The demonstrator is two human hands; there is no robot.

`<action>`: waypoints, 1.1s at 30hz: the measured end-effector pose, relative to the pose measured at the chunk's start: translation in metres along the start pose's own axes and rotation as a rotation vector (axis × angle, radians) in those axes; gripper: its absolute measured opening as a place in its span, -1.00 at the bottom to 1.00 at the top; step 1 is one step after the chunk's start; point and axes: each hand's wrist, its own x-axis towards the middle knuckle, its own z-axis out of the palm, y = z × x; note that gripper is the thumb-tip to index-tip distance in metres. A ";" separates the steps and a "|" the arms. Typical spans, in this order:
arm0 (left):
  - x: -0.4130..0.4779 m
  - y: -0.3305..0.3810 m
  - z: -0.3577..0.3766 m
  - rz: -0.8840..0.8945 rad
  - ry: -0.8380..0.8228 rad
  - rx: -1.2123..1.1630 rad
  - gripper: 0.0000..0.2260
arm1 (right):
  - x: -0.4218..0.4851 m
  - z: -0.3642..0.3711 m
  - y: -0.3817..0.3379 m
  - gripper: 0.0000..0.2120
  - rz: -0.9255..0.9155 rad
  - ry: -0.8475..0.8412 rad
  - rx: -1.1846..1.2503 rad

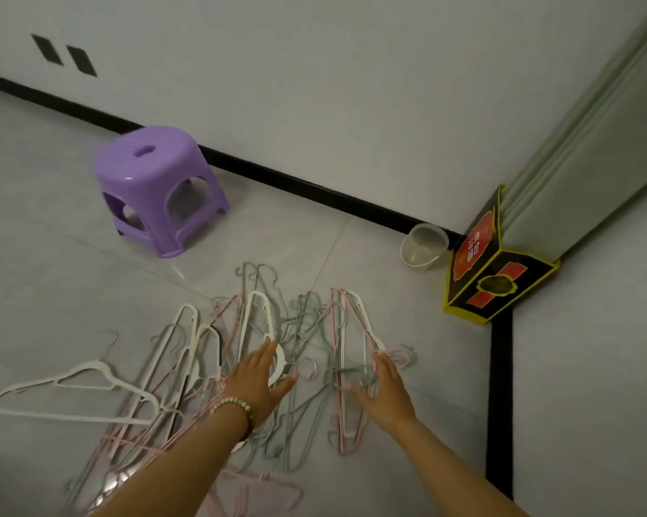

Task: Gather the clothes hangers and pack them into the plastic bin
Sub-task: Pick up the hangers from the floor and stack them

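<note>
Both hands reach out over a heap of clothes hangers (307, 352) spread on the tiled floor (53, 255). The left hand (260, 378) lies palm down with its grip spread wide, fingers (269, 348) splayed and resting on a white hanger in the middle of the heap; a bead bracelet (232, 404) circles its wrist. The right hand (387, 389) is also flat and spread, its fingertips touching the pink and green wire hangers at the right side of the pile. Neither hand closes around anything.

The hangers fan away from the hands toward the far wall, white, pink and grey-green ones tangled together. One white hanger (72, 393) lies apart at the near left, and a few pink ones sit nearest the person, under the left forearm.

Far left of the pile stands a purple plastic stool (157, 188). At the far right, against the black skirting, a small translucent plastic container (424, 248) lies tilted on its side and looks empty, just beside a black, red and yellow carton (493, 270) propped at the corner of a door frame.
</note>
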 end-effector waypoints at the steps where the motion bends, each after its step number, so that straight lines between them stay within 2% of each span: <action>1: 0.020 -0.007 0.022 -0.003 0.000 -0.024 -0.29 | 0.017 0.014 0.018 -0.11 0.009 0.008 0.009; 6: 0.099 -0.020 0.127 0.038 -0.018 -0.126 -0.35 | 0.102 0.070 0.095 -0.13 0.103 0.106 0.177; 9: 0.130 -0.023 0.182 0.092 -0.022 -0.132 -0.37 | 0.145 0.096 0.129 -0.18 0.258 0.212 0.403; 11: 0.149 -0.024 0.207 0.114 -0.049 -0.052 -0.34 | 0.167 0.109 0.143 -0.17 0.429 0.210 0.590; 14: 0.170 -0.027 0.225 0.143 -0.050 0.081 -0.23 | 0.195 0.121 0.156 -0.24 0.497 0.202 0.729; 16: 0.180 -0.030 0.233 0.164 -0.005 0.085 0.00 | 0.208 0.120 0.162 -0.23 0.502 0.173 0.772; 17: 0.181 -0.031 0.236 0.170 0.005 0.091 0.12 | 0.213 0.119 0.165 -0.31 0.503 0.136 0.826; 18: 0.179 -0.030 0.240 0.167 0.008 0.085 0.13 | 0.211 0.114 0.162 -0.46 0.497 0.084 0.892; 19: 0.177 -0.030 0.245 0.159 0.014 0.070 0.03 | 0.211 0.112 0.160 -0.61 0.481 0.023 0.958; 21: 0.168 -0.028 0.250 0.148 0.037 0.019 -0.16 | 0.210 0.109 0.154 -0.76 0.449 -0.056 1.022; 22: 0.163 -0.028 0.249 0.139 0.039 0.009 -0.11 | 0.209 0.110 0.152 -0.78 0.435 -0.064 1.039; 24: 0.156 -0.030 0.249 0.134 0.102 0.014 0.07 | 0.207 0.111 0.148 -0.77 0.401 -0.067 1.054; 25: 0.154 -0.031 0.249 0.147 0.170 0.023 0.03 | 0.206 0.111 0.148 -0.78 0.392 -0.070 1.048; 26: 0.151 -0.033 0.251 0.137 0.233 -0.006 -0.10 | 0.205 0.111 0.147 -0.79 0.381 -0.082 1.059; 29: 0.140 -0.033 0.259 0.088 0.200 -0.141 -0.47 | 0.200 0.107 0.137 -0.83 0.323 -0.087 1.126; 33: 0.136 -0.024 0.264 0.094 0.127 -0.228 -0.52 | 0.186 0.108 0.129 -0.74 0.238 -0.025 1.050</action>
